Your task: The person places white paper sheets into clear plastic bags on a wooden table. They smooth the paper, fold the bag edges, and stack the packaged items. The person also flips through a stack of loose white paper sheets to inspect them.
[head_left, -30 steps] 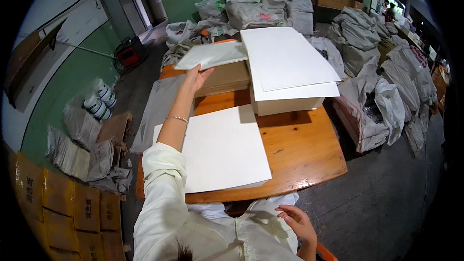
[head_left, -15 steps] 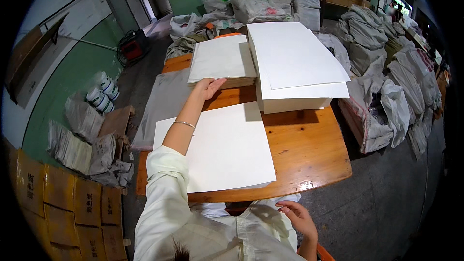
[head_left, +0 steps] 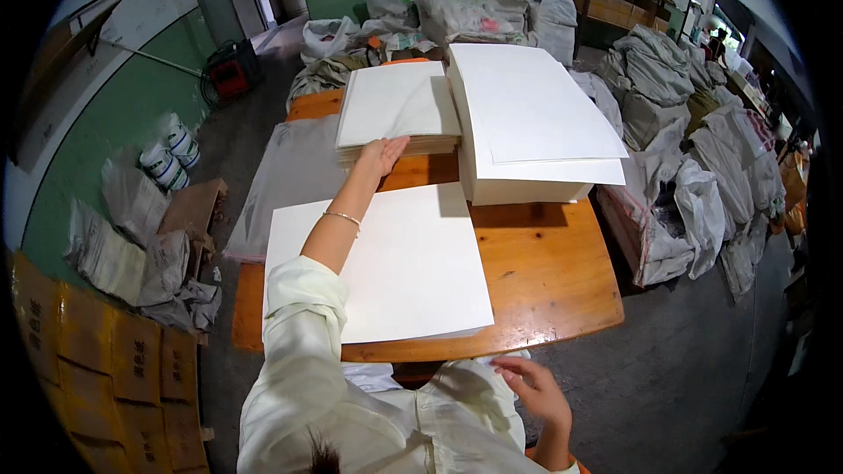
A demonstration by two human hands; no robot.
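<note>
My left hand (head_left: 384, 156) reaches across the table to the near edge of a stack of packs of white sheets (head_left: 386, 110), which look wrapped in clear plastic. Its fingers are stretched out flat against the top pack's front edge. Under my left forearm lies a pile of large white sheets (head_left: 404, 263). To the right of the packs stands a tall stack of big white sheets (head_left: 536, 105), its top sheets slightly askew. My right hand (head_left: 537, 393) hangs by my lap below the table edge, fingers loosely apart, with nothing seen in it.
The wooden table (head_left: 553, 272) carries clear plastic bags (head_left: 290, 175) on its left. Yellow-brown cartons (head_left: 97, 360) stand at lower left. Stuffed grey sacks (head_left: 650, 79) line the right side, with white sacks (head_left: 465, 13) behind the table. A red machine (head_left: 233, 72) sits near the left wall.
The whole view has shifted slightly. My left hand stays at the packs' front edge, and a curved crease now shows on the top pack. My right hand remains by my lap.
</note>
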